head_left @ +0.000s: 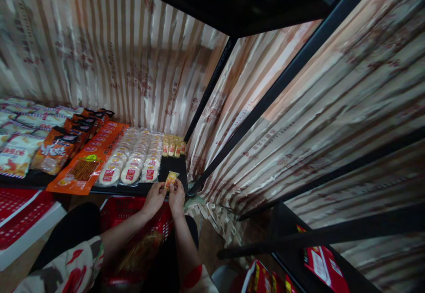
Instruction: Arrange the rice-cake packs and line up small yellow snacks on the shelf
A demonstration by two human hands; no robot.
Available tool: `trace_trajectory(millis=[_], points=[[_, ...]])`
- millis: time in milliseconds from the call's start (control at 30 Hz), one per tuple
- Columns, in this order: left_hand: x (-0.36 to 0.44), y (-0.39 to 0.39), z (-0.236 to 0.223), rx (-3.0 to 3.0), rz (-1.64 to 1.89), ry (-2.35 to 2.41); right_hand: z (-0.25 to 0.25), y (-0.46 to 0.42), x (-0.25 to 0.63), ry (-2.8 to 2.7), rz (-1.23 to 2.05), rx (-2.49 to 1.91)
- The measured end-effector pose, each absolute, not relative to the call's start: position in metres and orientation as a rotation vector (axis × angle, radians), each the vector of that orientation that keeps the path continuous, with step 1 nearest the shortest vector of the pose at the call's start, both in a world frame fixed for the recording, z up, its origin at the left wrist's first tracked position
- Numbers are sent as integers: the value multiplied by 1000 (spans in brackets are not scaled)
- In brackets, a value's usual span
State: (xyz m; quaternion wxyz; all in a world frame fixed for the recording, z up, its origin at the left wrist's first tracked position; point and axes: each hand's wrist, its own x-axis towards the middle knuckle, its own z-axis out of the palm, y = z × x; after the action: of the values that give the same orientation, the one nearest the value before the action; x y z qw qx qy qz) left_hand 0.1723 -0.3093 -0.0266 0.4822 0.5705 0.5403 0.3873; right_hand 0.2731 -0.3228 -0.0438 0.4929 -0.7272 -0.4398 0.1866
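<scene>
A small yellow snack packet [171, 179] is held up between my two hands, just over the front edge of the black shelf [173, 165]. My left hand [155, 199] pinches its left side and my right hand [176, 197] grips its right side. Behind it, at the shelf's back right, several similar yellow packets [173, 146] stand close together. To their left lie rows of round white crackers in clear wrappers [130, 173]. Beneath my forearms sits a red basket [114, 206] with yellowish wrapped packets [141, 253] inside.
Left along the shelf are a large orange snack bag [88, 160], orange-and-black bags [55, 151] and white bags [21, 151]. Black metal posts [255, 116] and striped curtains [146, 63] enclose the corner. Red packages [325, 266] lie at lower right; another red basket [23, 213] stands at left.
</scene>
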Motion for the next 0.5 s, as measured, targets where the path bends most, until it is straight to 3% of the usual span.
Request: trace_trajectory(millis=[500], points=[[195, -280, -35, 1268, 852, 1272, -62, -297, 280, -1021, 384, -1774]])
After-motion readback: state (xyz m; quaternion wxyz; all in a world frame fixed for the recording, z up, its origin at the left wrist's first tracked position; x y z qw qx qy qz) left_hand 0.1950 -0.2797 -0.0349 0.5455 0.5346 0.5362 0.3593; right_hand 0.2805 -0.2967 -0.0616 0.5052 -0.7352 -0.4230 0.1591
